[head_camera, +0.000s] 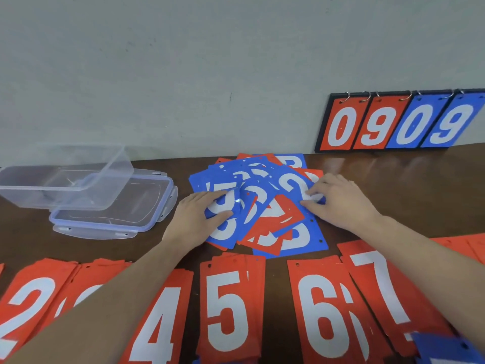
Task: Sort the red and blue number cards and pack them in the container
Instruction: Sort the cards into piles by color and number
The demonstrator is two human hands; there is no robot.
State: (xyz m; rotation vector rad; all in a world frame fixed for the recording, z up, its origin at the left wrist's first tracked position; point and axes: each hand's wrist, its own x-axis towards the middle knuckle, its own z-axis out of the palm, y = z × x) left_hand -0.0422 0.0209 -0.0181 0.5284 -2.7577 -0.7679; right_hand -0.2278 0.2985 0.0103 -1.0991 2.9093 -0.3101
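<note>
A mixed heap of blue and red number cards (265, 200) lies in the middle of the brown table. My left hand (195, 219) rests on the heap's left side, thumb and fingers pinching a blue card (223, 227). My right hand (338, 200) lies on the heap's right side, its fingertips pressing on a blue card (291, 183). Sorted red stacks run along the near edge: 2 (29, 306), 4 (162, 324), 5 (228, 306), 6 (322, 311), 7 (378, 285). The clear plastic container (65, 177) stands at the left, tilted on its lid (115, 208).
A black flip scoreboard (401, 122) reading 0 9 0 9 leans against the grey wall at the back right. A blue card (446, 348) pokes in at the bottom right corner. More red cards (462, 245) lie at the right edge.
</note>
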